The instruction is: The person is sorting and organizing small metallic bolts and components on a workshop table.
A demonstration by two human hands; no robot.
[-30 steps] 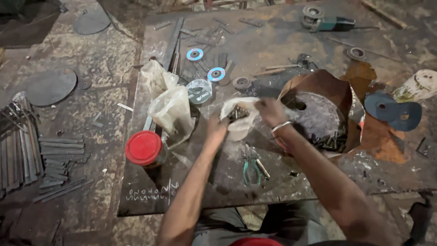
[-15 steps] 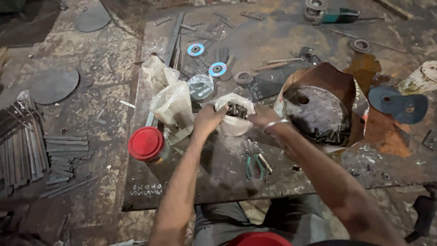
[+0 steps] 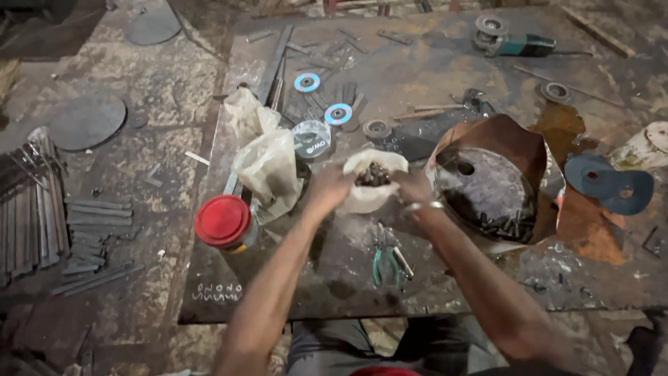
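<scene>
Both hands hold a small clear plastic bag (image 3: 367,198) open over the metal worktable (image 3: 431,278). My left hand (image 3: 327,186) grips the bag's left rim and my right hand (image 3: 412,188) grips its right rim. Dark small metal pieces (image 3: 374,174) fill the bag's mouth. A bracelet sits on my right wrist. Green-handled pliers (image 3: 386,261) lie on the table just below the bag.
Another plastic bag (image 3: 268,170) and a red-lidded jar (image 3: 224,223) stand to the left. A rusty sheet-metal box (image 3: 518,139) with a round disc and bolts inside sits right. Grinding discs (image 3: 338,113), an angle grinder (image 3: 511,38) and metal strips (image 3: 42,209) lie around.
My hands and the bag have shifted slightly up and left on the table, and the bag's mouth is spread wider, showing the metal pieces.
</scene>
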